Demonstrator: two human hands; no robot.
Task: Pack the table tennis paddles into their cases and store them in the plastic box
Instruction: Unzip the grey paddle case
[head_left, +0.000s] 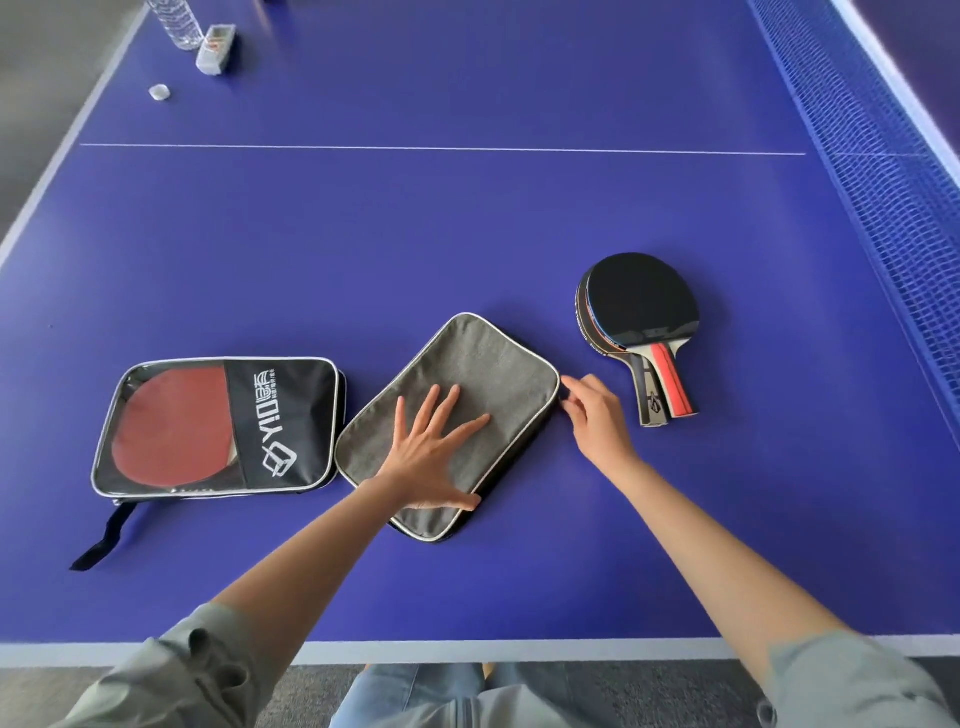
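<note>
- The left hand (434, 457) is lying flat on the grey fabric paddle case with pale piping (449, 423), its fingers spread wide and pressing the cloth down, gripping nothing.
- The right hand (597, 418) is reaching to the case's right edge, with its fingertips (569, 387) touching or almost touching the corner; the fingers are loosely bent, and whether they are pinching a zipper pull cannot be told.
- The step in hand appears to be opening this grey case while the left palm is pinning it, so the next move is probably calling for finding the zip tab at that corner and running it round the edge.
- Two stacked table tennis paddles with black rubber faces and red-and-black handles (641, 322) are lying just right of the right hand, unpacked, handles pointing towards the person.
- A black zipped case with a clear window (218, 423) is sitting left of the grey one, near it, showing a red-faced paddle (174, 428) inside; its black strap (104, 540) is trailing towards the table's near edge.
- No plastic box is in view.
- Everything is resting on a blue table tennis table with white lines (467, 234); the blue net (857, 156) is running along the right, and a clear water bottle (176, 23), its loose cap (160, 92) and a small pack (215, 49) are standing far off at the top left.
</note>
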